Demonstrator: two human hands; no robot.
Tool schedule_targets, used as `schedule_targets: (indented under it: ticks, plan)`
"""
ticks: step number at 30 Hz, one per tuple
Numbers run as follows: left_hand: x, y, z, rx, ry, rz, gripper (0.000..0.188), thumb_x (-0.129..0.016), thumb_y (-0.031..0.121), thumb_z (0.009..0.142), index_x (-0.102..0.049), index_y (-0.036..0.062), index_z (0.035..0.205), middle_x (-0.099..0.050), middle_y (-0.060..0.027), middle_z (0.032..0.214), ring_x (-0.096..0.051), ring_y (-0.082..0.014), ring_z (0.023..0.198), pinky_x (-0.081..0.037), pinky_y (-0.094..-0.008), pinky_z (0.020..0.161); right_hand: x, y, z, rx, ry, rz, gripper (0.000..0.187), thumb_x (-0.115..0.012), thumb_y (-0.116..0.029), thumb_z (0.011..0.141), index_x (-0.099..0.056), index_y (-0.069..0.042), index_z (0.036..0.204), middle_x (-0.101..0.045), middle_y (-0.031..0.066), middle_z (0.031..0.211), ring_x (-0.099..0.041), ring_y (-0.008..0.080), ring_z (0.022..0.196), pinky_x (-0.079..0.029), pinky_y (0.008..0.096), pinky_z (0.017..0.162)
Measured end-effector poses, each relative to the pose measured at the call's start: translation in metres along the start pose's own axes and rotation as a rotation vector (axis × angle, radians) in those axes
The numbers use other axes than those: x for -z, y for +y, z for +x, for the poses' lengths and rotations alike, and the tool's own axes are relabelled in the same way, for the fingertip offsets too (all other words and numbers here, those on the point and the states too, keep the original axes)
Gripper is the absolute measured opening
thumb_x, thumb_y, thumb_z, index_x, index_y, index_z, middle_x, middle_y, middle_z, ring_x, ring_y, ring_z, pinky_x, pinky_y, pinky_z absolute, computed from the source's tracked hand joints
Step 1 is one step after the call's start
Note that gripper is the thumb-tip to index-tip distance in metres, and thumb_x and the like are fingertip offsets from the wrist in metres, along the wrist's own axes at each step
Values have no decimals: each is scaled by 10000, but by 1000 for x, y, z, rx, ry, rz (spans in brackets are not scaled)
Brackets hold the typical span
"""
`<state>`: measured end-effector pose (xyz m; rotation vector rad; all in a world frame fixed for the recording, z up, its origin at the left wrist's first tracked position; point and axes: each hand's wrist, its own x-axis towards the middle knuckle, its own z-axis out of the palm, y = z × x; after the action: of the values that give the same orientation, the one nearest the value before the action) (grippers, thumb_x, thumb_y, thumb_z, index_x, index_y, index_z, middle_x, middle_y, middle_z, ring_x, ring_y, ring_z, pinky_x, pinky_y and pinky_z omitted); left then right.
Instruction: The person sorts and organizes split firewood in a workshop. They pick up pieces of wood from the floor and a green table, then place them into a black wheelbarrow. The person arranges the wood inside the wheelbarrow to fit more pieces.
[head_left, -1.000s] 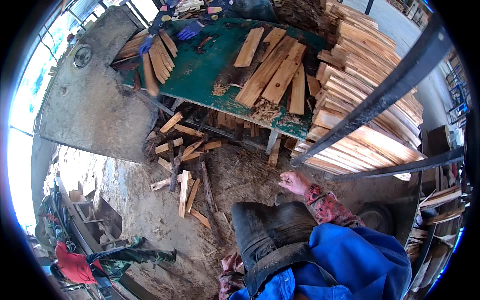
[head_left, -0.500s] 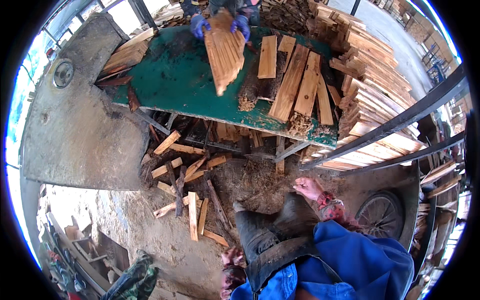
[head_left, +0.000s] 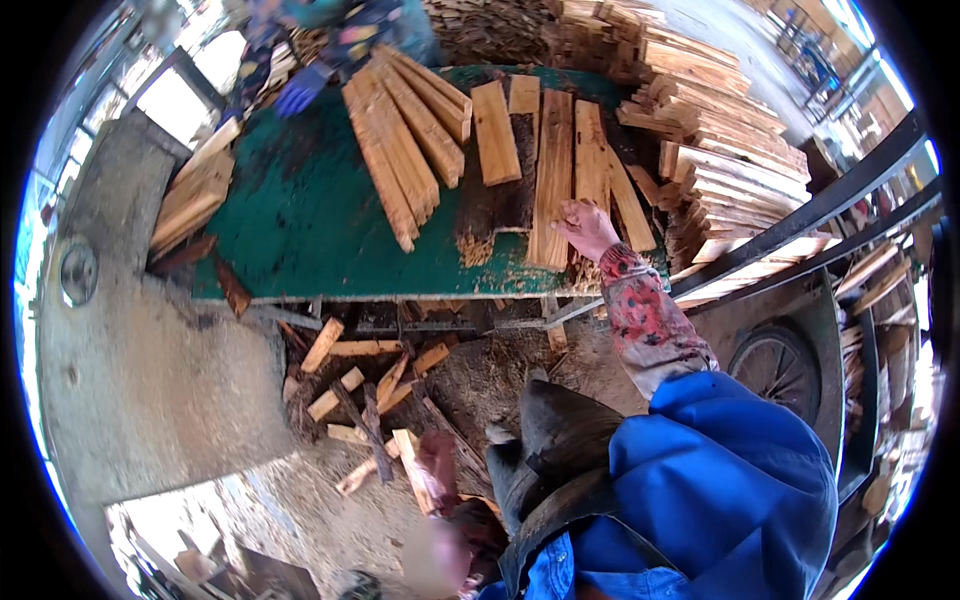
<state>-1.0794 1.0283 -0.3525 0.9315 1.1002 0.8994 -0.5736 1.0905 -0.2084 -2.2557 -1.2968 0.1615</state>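
Observation:
My right hand [head_left: 588, 228] reaches over the near edge of the green-topped table, its fingers loosely bent and apart above the near ends of two boards. One is a long wooden board [head_left: 553, 170]; beside it lies a narrower board [head_left: 591, 140]. No firm grip shows. My left hand [head_left: 437, 465] hangs low, smeared by motion, in front of the wood offcuts on the ground; its fingers cannot be made out. Left of the boards, a fanned bundle of planks [head_left: 392, 150] rests on the green table [head_left: 280, 220].
Across the table, a co-worker's blue-gloved hand [head_left: 303, 90] is apart from the bundle. A tall stack of boards [head_left: 740, 180] stands at the right behind a dark metal bar [head_left: 830, 205]. Scattered offcuts [head_left: 352, 392] lie below. A grey metal plate [head_left: 190, 390] borders the left.
My right hand has moved from beside my legs up to the boards on the table. The co-worker has set down the plank bundle and moved left. My left hand has shifted slightly.

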Motion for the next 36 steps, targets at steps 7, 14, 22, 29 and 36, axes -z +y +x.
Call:
schedule_targets:
  ticks: [7,14,22,29,36]
  plan:
    - [-153,87,31,100,-65,364,198,-689,105,881,-616,-18,1017,-657,-49,846,-610,-107,756,-494,-245,686,1,66,25,-141,82,51,507,-711,-304,838,-599,50,1183,-642,229,1079,-650,356,968,-532,412,829]
    - [-274,156,116,-439,-143,868,324,-680,84,839,-564,-55,1108,-609,-188,990,-598,-335,890,-491,-399,782,-10,29,20,-131,-57,212,453,-729,-261,818,-612,27,1149,-590,222,1168,-639,354,976,-543,394,806]
    - [-295,142,182,-806,-77,1233,571,-734,178,776,-513,-70,1241,-512,-256,1294,-437,-418,1211,-347,-493,1037,-9,40,12,-81,31,423,408,-751,-108,794,-612,40,1148,-592,170,1107,-647,264,886,-540,339,723]
    - [-277,139,218,-658,-193,1331,677,-805,197,704,-502,-24,1267,-462,-171,1297,-431,-385,1197,-371,-466,1023,-16,32,7,-99,111,237,388,-746,-138,822,-616,33,1145,-605,162,1032,-653,264,824,-550,344,687]
    - [-263,150,228,-664,-292,1238,627,-762,158,746,-491,-35,1277,-463,-202,1310,-421,-402,1212,-352,-472,1045,-17,-23,41,-148,90,228,410,-734,-225,821,-630,29,1126,-629,180,1004,-657,328,871,-533,387,751]
